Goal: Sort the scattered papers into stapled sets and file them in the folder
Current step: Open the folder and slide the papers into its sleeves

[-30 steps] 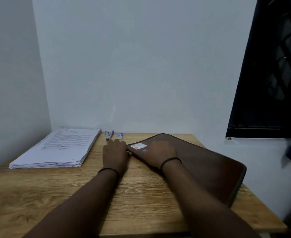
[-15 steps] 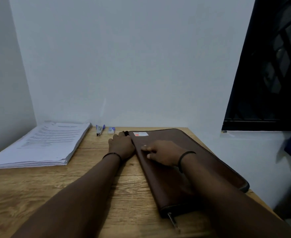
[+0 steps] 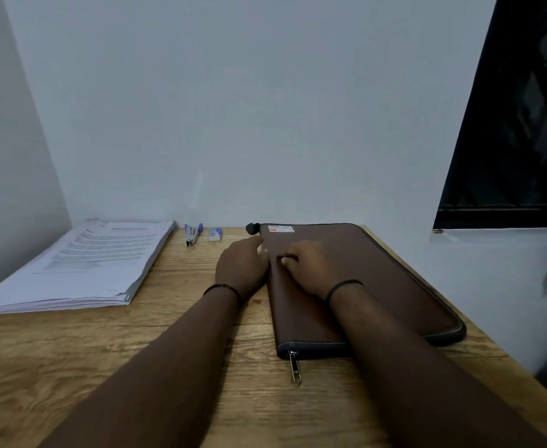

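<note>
Swung square to the table edge since a second ago, zipper pull [image 3: 294, 367] nearest: the folder [image 3: 356, 279], zipped; filing not begun. On it, right hand [image 3: 311, 270] flat, fingers relaxed; at its left edge, left hand [image 3: 241, 265] loosely spread, gripping nothing. Left of the folder, stapler [image 3: 192, 234] and papers [image 3: 81, 266] untouched

Table [image 3: 175, 347]: wooden, set against a pale wall.
Papers [image 3: 81, 270]: thick stack, 10 o'clock, printed side up.
Stapler [image 3: 192, 233]: 11 o'clock, near the wall; small box [image 3: 215, 234] just beside it.
Folder [image 3: 375, 279]: brown, zipped, 1 o'clock; zip pull [image 3: 294, 367] at near corner.
Left hand [image 3: 241, 265]: at the folder's left edge, fingers relaxed.
Right hand [image 3: 311, 271]: resting on the folder, fingers loosely bent.
</note>
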